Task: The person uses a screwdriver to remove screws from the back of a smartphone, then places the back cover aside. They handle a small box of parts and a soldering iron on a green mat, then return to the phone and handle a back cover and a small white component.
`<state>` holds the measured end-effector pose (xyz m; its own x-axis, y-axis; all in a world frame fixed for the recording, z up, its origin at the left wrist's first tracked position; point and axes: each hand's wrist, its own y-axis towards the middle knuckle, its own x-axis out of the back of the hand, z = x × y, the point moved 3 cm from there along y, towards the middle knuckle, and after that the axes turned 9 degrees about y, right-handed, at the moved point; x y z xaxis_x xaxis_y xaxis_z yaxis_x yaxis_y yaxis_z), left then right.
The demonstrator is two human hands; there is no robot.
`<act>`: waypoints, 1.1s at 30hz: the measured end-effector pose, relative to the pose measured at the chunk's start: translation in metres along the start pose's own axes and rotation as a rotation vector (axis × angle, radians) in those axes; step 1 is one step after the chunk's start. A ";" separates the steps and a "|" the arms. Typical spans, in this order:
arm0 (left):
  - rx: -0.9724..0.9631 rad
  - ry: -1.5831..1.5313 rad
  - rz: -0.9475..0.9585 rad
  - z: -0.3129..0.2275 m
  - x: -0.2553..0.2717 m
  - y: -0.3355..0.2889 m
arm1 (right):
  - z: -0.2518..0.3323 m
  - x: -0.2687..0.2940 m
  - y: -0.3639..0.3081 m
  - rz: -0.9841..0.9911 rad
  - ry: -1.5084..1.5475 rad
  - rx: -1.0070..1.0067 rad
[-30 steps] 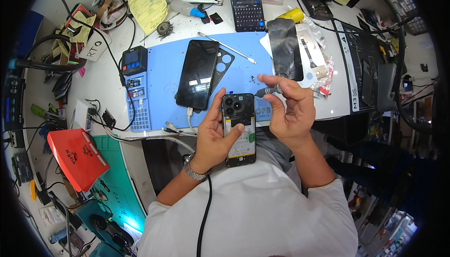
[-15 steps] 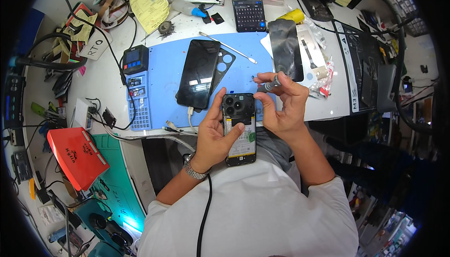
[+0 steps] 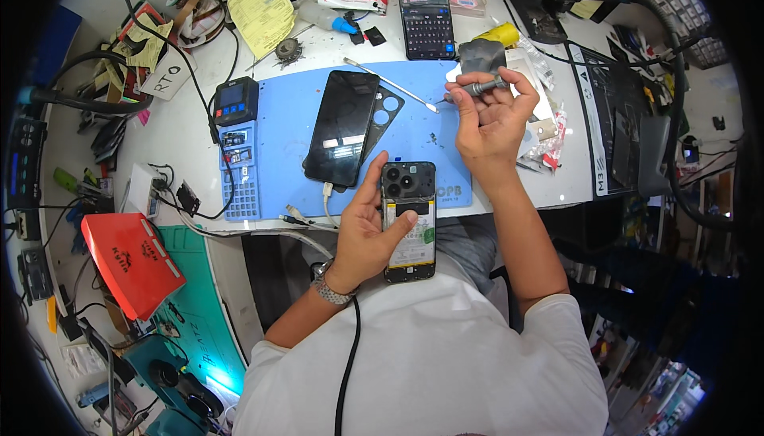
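Note:
My left hand is closed round a smartphone with its back cover off, thumb across its middle. The phone's camera block is at the top and its white-and-yellow battery area shows below. My right hand grips a short grey screwdriver between thumb and fingers, up and right of the phone, over the mat's right edge. On the blue mat a black-screened phone rests partly over a dark back cover with round cutouts. A thin metal pry tool lies beside them.
Small dark bits lie on the mat. A lit phone stands behind it; a blue-cased device is at its left. A white cable runs to the black-screened phone. A red box stands at lower left.
My right hand has moved up and away from the opened phone, taking the screwdriver over the mat's far right part. My left hand keeps the phone in nearly the same place.

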<state>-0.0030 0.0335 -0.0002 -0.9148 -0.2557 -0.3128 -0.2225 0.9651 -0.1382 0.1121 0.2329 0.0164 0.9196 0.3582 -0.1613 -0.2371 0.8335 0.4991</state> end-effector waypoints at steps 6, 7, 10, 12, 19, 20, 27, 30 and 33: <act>0.000 0.012 -0.004 -0.001 -0.001 0.000 | -0.010 -0.001 0.007 0.073 -0.096 -0.030; -0.006 0.013 -0.004 -0.001 -0.001 0.000 | -0.012 -0.001 0.007 0.082 -0.102 -0.032; -0.024 0.021 -0.002 0.000 0.000 0.000 | -0.010 -0.003 0.006 0.086 -0.104 -0.047; -0.033 0.030 -0.001 0.002 0.002 0.000 | -0.003 -0.004 0.005 0.045 -0.047 -0.001; -0.007 -0.079 0.020 0.001 0.001 -0.001 | 0.043 -0.026 -0.031 0.090 0.260 -0.267; -0.015 -0.070 0.018 0.002 0.001 -0.001 | 0.045 -0.028 -0.038 0.134 0.281 -0.281; -0.052 -0.044 -0.010 0.003 0.002 0.001 | 0.040 -0.037 -0.060 0.196 0.331 -0.323; -0.046 -0.047 -0.006 0.003 0.002 0.002 | 0.036 -0.039 -0.057 0.177 0.343 -0.329; -0.051 -0.040 -0.009 0.002 0.002 0.002 | 0.035 -0.040 -0.056 0.181 0.333 -0.338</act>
<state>-0.0040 0.0347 -0.0033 -0.8986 -0.2657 -0.3491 -0.2488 0.9640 -0.0933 0.0991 0.1574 0.0247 0.7177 0.5781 -0.3881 -0.5218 0.8156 0.2500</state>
